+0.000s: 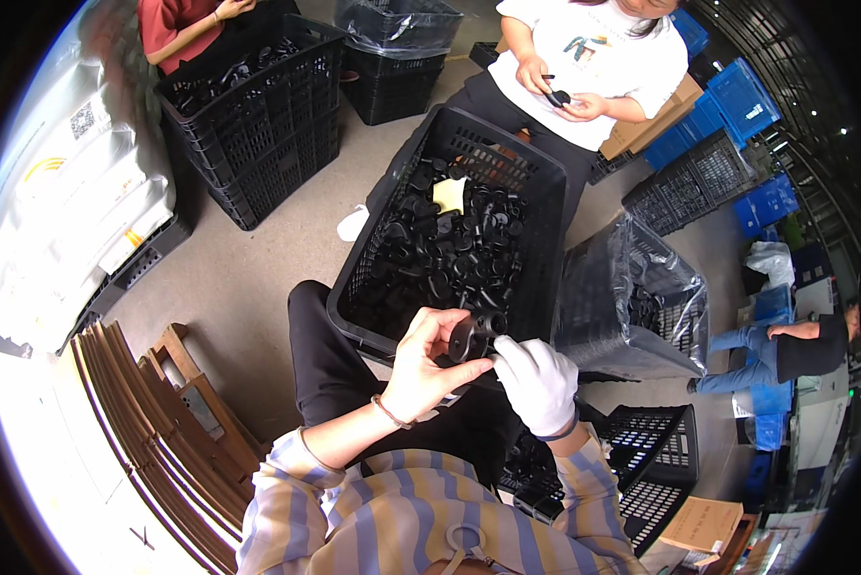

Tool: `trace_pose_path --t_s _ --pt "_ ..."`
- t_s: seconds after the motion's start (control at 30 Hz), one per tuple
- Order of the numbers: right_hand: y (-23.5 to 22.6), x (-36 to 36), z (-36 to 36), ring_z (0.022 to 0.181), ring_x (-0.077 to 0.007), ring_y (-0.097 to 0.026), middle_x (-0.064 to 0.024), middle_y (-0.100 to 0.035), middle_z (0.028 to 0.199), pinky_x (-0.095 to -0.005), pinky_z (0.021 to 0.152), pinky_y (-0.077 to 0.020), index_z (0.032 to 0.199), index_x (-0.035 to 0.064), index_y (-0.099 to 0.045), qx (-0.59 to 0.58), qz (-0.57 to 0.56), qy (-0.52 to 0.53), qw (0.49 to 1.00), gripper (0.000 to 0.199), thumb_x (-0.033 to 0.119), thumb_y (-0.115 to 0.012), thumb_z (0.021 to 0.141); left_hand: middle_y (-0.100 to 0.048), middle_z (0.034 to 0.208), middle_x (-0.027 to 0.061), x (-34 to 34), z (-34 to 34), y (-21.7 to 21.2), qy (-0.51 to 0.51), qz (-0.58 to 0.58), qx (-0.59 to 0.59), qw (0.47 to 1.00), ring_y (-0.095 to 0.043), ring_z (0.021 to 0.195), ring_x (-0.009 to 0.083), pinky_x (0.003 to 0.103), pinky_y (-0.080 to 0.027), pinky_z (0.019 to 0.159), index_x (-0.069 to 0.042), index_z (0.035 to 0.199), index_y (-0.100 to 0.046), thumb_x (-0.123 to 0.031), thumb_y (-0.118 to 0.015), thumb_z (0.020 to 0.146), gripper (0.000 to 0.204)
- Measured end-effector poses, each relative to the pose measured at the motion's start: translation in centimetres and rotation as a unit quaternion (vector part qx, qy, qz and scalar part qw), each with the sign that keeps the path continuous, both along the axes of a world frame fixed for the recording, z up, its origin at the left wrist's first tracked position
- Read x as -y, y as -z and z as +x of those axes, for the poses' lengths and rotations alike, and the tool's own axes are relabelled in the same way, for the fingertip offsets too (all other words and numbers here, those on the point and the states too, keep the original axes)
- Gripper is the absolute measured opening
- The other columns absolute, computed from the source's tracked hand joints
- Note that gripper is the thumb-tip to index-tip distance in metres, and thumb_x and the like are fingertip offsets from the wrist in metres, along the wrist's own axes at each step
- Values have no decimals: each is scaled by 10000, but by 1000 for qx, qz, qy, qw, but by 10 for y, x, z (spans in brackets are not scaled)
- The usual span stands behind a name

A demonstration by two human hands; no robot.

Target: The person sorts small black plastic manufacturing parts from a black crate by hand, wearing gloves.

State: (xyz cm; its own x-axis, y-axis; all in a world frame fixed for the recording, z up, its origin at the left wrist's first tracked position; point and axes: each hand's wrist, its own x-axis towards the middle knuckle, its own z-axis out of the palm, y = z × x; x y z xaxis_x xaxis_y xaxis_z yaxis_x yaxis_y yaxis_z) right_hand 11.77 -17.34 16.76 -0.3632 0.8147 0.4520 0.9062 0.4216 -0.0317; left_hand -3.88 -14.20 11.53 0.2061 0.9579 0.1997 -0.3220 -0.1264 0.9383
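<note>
My bare left hand (428, 362) grips a round black plastic part (470, 337) with holes in it, thumb below and fingers above. My right hand (538, 385), in a white glove, is closed with its fingertips against the part's right side; what lies inside the fingers is hidden. Both hands are over the near edge of a large black plastic crate (347, 316). Many similar black parts (459, 244) fill it loosely, and a yellow piece of paper (448, 195) lies on top of them.
Across the crate, a person in a white shirt (584, 57) handles a small black piece. A bag-lined crate (593, 335) stands at right, stacked black crates (258, 144) at far left. Wooden slats (152, 441) and white sacks (76, 192) are left. Another person (804, 345) stands far right.
</note>
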Motion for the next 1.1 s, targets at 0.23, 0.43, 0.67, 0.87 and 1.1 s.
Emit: trace_pose_path --t_s 0.23,0.43,0.67,0.87,1.1 --pt "-19 -12 10 537 -221 -558 -48 -565 699 -293 489 -443 814 93 -586 -142 -218 -41 965 119 172 -608 727 -434 927 11 1 -10 -8 39 21 -77 996 -501 830 74 214 -454 740 -33 1049 -510 -49 -761 593 521" --pt "-20 -34 26 526 -83 -484 -32 -533 576 -249 511 -395 795 31 -601 -273 -509 -65 814 174 196 -545 797 -457 979 33 0 -13 5 91 72 -92 989 -512 865 92 213 -453 722 -46 1063 -514 -69 -769 586 542" --pt "-20 -53 33 502 -35 -412 46 -452 534 -197 464 -332 641 59 -534 -259 -685 -70 678 231 210 -520 816 -456 996 41 -1 -13 1 144 83 -63 984 -520 873 107 239 -465 749 -47 1077 -510 -54 -756 599 538" --pt "-13 -61 34 415 -25 -373 44 -443 514 -177 366 -281 627 52 -533 -252 -764 -39 593 270 233 -516 827 -447 1001 47 -1 -14 1 188 84 -47 977 -520 882 124 250 -468 766 -50 1089 -505 -43 -745 611 535" --pt "25 -61 44 375 -40 -329 36 -393 474 -192 333 -238 566 66 -473 -312 -809 -135 481 350 280 -496 842 -444 1039 70 -6 -15 -5 219 132 -48 966 -495 905 141 261 -452 750 -55 1117 -491 -62 -727 634 538"
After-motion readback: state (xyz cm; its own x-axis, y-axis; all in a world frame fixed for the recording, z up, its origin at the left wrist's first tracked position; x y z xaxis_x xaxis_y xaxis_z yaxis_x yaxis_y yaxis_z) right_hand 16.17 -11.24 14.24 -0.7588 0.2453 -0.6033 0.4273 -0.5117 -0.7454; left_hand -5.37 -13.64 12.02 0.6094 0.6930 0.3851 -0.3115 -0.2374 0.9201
